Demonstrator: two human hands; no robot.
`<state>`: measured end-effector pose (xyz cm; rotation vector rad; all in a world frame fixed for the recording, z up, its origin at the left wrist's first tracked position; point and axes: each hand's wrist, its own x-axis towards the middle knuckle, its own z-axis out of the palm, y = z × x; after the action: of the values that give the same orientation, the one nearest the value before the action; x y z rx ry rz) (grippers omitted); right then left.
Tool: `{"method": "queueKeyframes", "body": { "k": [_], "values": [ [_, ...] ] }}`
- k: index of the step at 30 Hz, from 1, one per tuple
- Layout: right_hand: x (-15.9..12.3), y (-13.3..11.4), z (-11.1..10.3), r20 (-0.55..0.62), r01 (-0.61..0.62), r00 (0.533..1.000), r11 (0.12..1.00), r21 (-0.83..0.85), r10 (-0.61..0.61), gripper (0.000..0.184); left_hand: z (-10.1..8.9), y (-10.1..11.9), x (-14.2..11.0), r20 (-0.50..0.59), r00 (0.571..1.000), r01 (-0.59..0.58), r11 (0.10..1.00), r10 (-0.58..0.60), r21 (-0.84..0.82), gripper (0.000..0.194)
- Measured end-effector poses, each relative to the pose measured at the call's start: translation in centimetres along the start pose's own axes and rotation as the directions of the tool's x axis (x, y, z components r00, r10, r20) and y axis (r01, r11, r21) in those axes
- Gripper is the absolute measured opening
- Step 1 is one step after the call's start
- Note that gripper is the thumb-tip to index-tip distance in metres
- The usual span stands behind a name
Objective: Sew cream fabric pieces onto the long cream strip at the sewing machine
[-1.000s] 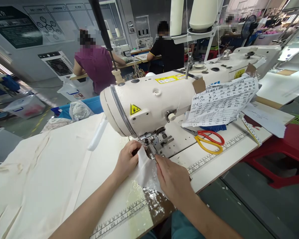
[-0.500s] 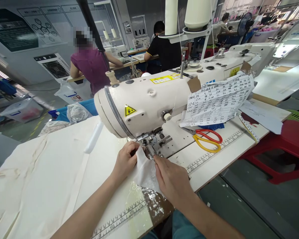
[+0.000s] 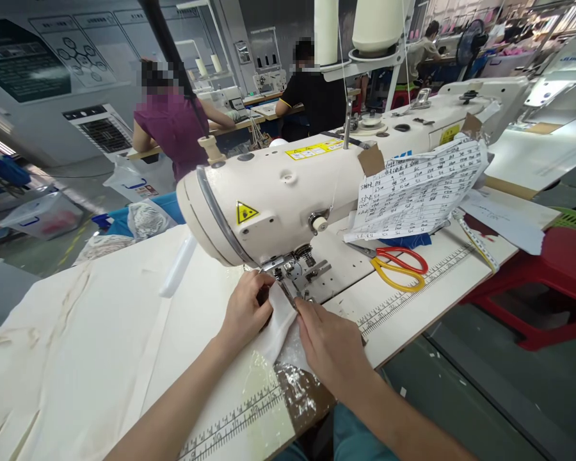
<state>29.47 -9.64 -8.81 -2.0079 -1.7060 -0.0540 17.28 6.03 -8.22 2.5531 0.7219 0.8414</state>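
Observation:
A cream sewing machine (image 3: 288,192) stands on the white table (image 3: 413,301), its presser foot (image 3: 292,282) just beyond my fingers. A small piece of white fabric (image 3: 278,326) lies under the foot. My left hand (image 3: 244,310) is closed on the fabric's left edge, fingers curled beside the foot. My right hand (image 3: 329,342) presses and pinches the fabric's right side, fingertips touching the foot's base. The part of the fabric beneath my palms is hidden.
Red and yellow scissors (image 3: 400,266) lie right of the needle, below a handwritten paper sheet (image 3: 417,189) taped to the machine. Cream cloth (image 3: 67,333) covers the table's left. A red stool (image 3: 557,275) stands at right. Two people work at benches behind.
The fabric has been folded narrower and drawn closer under the foot. My left hand's fingers have curled tighter over its edge. Both hands stay at the foot.

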Motion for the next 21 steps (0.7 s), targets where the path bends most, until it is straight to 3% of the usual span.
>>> {"method": "queueKeyframes", "body": {
  "k": [12, 17, 21],
  "values": [
    [0.13, -0.17, -0.04, 0.025, -0.038, 0.999, 0.999, 0.006, 0.038, 0.032, -0.17, -0.49, -0.16, -0.006, 0.995, 0.094, 0.991, -0.095, -0.091, 0.019],
    [0.42, -0.29, -0.3, 0.031, -0.061, 0.998, 0.998, -0.015, 0.062, 0.032, -0.06, -0.62, -0.12, -0.062, 0.995, -0.079, 0.997, 0.079, 0.005, 0.015],
    [0.57, -0.42, -0.38, 0.028, -0.06, 0.998, 0.998, -0.036, 0.061, 0.031, -0.08, -0.54, 0.04, -0.079, 0.936, -0.328, 0.929, 0.344, 0.171, 0.018]
  ]
}}
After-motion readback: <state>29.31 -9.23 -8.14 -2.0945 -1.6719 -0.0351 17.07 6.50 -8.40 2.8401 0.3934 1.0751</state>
